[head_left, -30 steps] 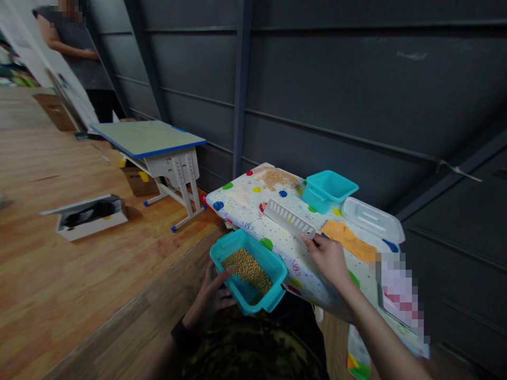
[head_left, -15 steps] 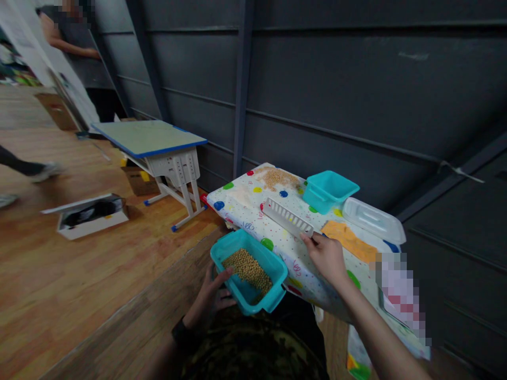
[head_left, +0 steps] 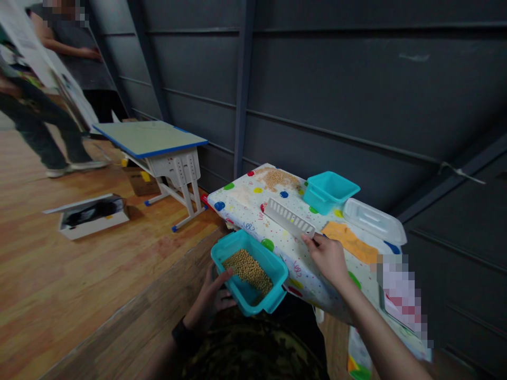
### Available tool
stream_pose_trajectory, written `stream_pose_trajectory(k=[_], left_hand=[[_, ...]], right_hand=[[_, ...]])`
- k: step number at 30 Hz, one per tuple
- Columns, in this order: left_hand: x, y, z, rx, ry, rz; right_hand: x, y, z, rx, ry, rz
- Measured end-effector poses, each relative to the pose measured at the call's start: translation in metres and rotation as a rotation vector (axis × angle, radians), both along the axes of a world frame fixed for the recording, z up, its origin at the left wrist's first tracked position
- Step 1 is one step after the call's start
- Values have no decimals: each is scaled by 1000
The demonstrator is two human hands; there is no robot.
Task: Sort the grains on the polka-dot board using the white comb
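Observation:
My left hand (head_left: 216, 295) grips the near left side of a turquoise plastic tub (head_left: 222, 247), with the thumb over its rim. Round, pale yellow-brown beans (head_left: 251, 268), looking like soybeans, lie in a patch inside it. The tub is close to my body at the table's front edge. My right hand (head_left: 327, 256) pinches the right end of a long white slotted plastic tray (head_left: 289, 219) over the patterned tablecloth (head_left: 237, 192). Whether that tray touches the cloth I cannot tell. Small tan grains (head_left: 277, 178) are scattered at the table's far left.
Behind the slotted tray stands a second turquoise tub (head_left: 330, 192), beside a translucent lid (head_left: 374, 219) and an orange cloth (head_left: 350, 243). A dark panelled wall (head_left: 336, 79) runs along the back. Leftward are a desk (head_left: 150, 137), an open box (head_left: 95, 216) and two people.
At the far left a walking person has come further into view, legs moving right. My hands, the tub and the slotted tray stay almost where they were.

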State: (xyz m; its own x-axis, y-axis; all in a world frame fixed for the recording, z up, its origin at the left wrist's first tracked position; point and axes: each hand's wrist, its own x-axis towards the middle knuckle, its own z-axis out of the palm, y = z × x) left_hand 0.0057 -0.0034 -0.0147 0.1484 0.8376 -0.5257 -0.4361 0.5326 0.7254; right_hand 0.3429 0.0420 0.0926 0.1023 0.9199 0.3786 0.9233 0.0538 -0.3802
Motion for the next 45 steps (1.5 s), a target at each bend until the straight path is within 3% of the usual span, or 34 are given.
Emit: stream_pose_trajectory(k=[8, 16, 19, 22, 26, 33, 38, 45], left_hand=[[2, -4, 6, 4, -12, 3], [2, -4, 8, 33, -11, -2], [0, -2, 9, 16, -6, 8], [0, -1, 10, 2, 11, 26], [2, -1, 12, 3, -3, 26], [1, -1, 17, -18, 25, 35], [-1, 0, 20, -26, 43, 59], [-2, 0, 16, 7, 9, 33]], right_hand=[[-1, -28, 4, 84, 8, 29], [-12, -65, 13, 125, 100, 191], [-10, -70, 16, 125, 125, 190], [-2, -60, 15, 134, 132, 109], [5, -21, 15, 116, 90, 7], [-20, 53, 20, -16, -103, -7], [-34, 57, 16, -95, -169, 13], [-35, 51, 13, -75, -161, 16]])
